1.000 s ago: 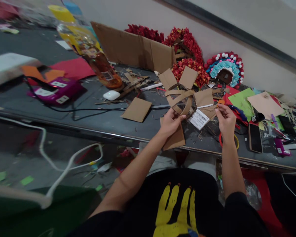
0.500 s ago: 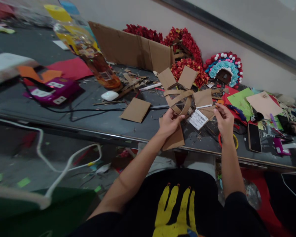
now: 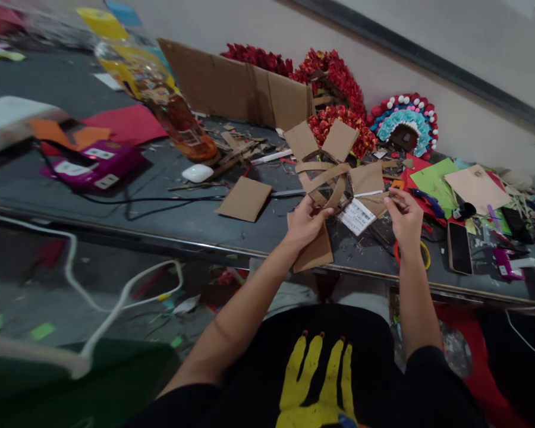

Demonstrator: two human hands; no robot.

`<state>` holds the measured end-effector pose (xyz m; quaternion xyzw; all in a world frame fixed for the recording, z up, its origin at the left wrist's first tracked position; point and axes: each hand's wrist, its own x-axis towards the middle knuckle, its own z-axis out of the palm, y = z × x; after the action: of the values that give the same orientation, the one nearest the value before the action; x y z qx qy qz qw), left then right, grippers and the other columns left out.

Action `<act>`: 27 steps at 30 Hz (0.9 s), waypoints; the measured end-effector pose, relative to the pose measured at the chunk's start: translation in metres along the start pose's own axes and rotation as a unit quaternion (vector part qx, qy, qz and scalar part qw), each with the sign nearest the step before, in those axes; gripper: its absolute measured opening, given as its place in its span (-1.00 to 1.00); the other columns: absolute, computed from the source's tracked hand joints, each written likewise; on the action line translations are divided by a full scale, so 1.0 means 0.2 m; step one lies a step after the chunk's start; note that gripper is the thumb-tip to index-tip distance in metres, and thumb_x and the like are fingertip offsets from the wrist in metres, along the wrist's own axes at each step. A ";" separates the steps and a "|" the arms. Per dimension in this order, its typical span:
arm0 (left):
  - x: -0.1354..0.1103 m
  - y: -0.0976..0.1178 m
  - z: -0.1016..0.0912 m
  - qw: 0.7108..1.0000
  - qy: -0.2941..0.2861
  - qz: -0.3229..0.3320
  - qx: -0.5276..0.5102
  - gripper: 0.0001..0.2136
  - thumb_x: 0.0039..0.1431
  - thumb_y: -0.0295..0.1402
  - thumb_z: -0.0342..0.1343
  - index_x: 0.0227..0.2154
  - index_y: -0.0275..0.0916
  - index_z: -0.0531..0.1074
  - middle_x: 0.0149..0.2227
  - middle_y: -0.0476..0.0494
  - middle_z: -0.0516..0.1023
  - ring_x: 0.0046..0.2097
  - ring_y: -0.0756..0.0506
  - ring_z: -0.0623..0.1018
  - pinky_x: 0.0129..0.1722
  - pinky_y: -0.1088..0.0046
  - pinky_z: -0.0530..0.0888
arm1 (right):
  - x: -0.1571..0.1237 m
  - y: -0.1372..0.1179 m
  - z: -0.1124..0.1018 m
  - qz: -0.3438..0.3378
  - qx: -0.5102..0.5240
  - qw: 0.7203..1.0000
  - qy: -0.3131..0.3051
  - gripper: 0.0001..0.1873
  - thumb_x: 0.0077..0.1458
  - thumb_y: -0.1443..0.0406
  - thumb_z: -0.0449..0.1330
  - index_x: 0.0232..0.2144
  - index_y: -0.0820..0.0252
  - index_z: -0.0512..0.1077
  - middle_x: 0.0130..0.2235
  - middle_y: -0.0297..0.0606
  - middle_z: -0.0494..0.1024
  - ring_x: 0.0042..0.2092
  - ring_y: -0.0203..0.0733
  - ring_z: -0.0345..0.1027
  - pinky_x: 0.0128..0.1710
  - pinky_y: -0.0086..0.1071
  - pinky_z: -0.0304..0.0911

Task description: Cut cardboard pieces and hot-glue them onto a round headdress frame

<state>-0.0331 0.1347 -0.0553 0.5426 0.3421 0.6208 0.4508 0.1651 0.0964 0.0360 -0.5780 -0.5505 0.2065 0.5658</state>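
Cardboard frame [image 3: 327,172] held just above the bench [image 3: 196,220], hands apart and both clamped on it: left hand [image 3: 305,223] at its lower edge, right hand [image 3: 403,217] pinching a side flap. Several flaps appear fixed; one loose cardboard square [image 3: 245,199] lies unattached nearby.

The cardboard shape [image 3: 334,169] is shown in plain brown, as is the loose cardboard square [image 3: 245,199] on the dark grey bench [image 3: 196,226]. A white label [image 3: 356,215] printed in black is seen beside it. The flower wreaths [image 3: 334,74] are coloured deep red, while another wreath [image 3: 405,122] is ringed in turquoise, red and white dots. A magenta box [image 3: 96,163], a red sheet [image 3: 125,122] and a light green sheet [image 3: 434,178] are seen. The shirt [image 3: 321,380] is black with a yellow print.
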 end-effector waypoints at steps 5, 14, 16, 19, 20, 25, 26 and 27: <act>0.00 0.00 0.00 1.000 -0.006 0.004 0.009 -0.52 -0.03 -0.10 0.23 -0.10 -0.24 0.32 -0.08 -0.23 0.54 -0.04 -0.16 0.53 0.02 0.27 0.43 | 0.00 0.02 0.01 0.012 0.012 1.000 0.009 -0.72 -0.09 0.19 0.25 -0.28 0.16 0.48 -0.43 -0.34 0.57 -0.39 -0.29 0.43 -0.32 -0.40 0.34; 0.00 -0.01 -0.01 1.000 0.000 0.015 0.008 -0.52 -0.05 -0.09 0.24 -0.12 -0.23 0.33 -0.10 -0.23 0.55 -0.07 -0.15 0.54 -0.02 0.29 0.45 | 0.00 0.04 0.01 0.012 0.026 1.000 0.003 -0.73 -0.08 0.19 0.25 -0.28 0.15 0.47 -0.40 -0.33 0.57 -0.36 -0.28 0.44 -0.29 -0.38 0.33; 0.00 -0.02 -0.01 1.000 -0.003 0.015 0.011 -0.52 -0.05 -0.07 0.24 -0.12 -0.23 0.33 -0.10 -0.23 0.54 -0.06 -0.16 0.54 -0.01 0.28 0.44 | 0.00 0.05 0.01 0.015 0.028 0.999 0.002 -0.72 -0.08 0.19 0.24 -0.27 0.15 0.47 -0.39 -0.32 0.58 -0.35 -0.27 0.45 -0.28 -0.37 0.33; 0.00 -0.02 -0.01 1.000 -0.009 0.012 0.015 -0.51 -0.04 -0.07 0.22 -0.10 -0.24 0.32 -0.08 -0.24 0.53 -0.05 -0.16 0.53 0.00 0.28 0.43 | 0.00 0.05 0.01 0.013 0.033 0.999 -0.004 -0.73 -0.06 0.19 0.23 -0.27 0.15 0.46 -0.36 -0.31 0.58 -0.33 -0.26 0.45 -0.26 -0.36 0.33; 0.00 -0.02 -0.01 1.000 -0.010 0.012 0.015 -0.51 -0.04 -0.07 0.22 -0.10 -0.24 0.32 -0.07 -0.25 0.53 -0.04 -0.17 0.53 0.00 0.28 0.43 | 0.00 0.05 0.01 0.011 0.034 0.999 -0.006 -0.73 -0.06 0.19 0.23 -0.27 0.15 0.46 -0.35 -0.30 0.58 -0.32 -0.25 0.45 -0.26 -0.36 0.33; 0.01 -0.01 0.00 1.000 0.000 0.015 0.017 -0.52 -0.03 -0.09 0.23 -0.10 -0.25 0.32 -0.05 -0.26 0.52 -0.01 -0.17 0.51 0.02 0.30 0.42 | 0.00 0.04 0.00 -0.007 0.051 0.999 -0.013 -0.70 -0.02 0.14 0.20 -0.23 0.15 0.45 -0.28 -0.25 0.58 -0.24 -0.21 0.45 -0.19 -0.31 0.34; 0.01 -0.01 0.00 1.000 0.002 0.015 0.019 -0.51 -0.04 -0.09 0.23 -0.10 -0.25 0.32 -0.04 -0.26 0.52 0.00 -0.17 0.51 0.02 0.30 0.42 | -0.01 0.04 -0.01 -0.008 0.054 0.998 -0.013 -0.69 0.00 0.12 0.18 -0.22 0.15 0.45 -0.26 -0.24 0.58 -0.22 -0.20 0.45 -0.18 -0.30 0.34; 0.01 -0.01 0.00 1.000 0.005 0.014 0.022 -0.51 -0.04 -0.08 0.23 -0.11 -0.26 0.32 -0.05 -0.26 0.52 -0.01 -0.17 0.51 0.02 0.30 0.42 | -0.01 0.05 -0.02 -0.008 0.052 0.999 -0.012 -0.68 0.03 0.11 0.15 -0.21 0.14 0.45 -0.24 -0.23 0.58 -0.20 -0.19 0.45 -0.19 -0.29 0.34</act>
<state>-0.0338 0.1362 -0.0564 0.5541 0.3502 0.6222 0.4280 0.1713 0.0954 0.0283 -0.5407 -0.5508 0.2372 0.5900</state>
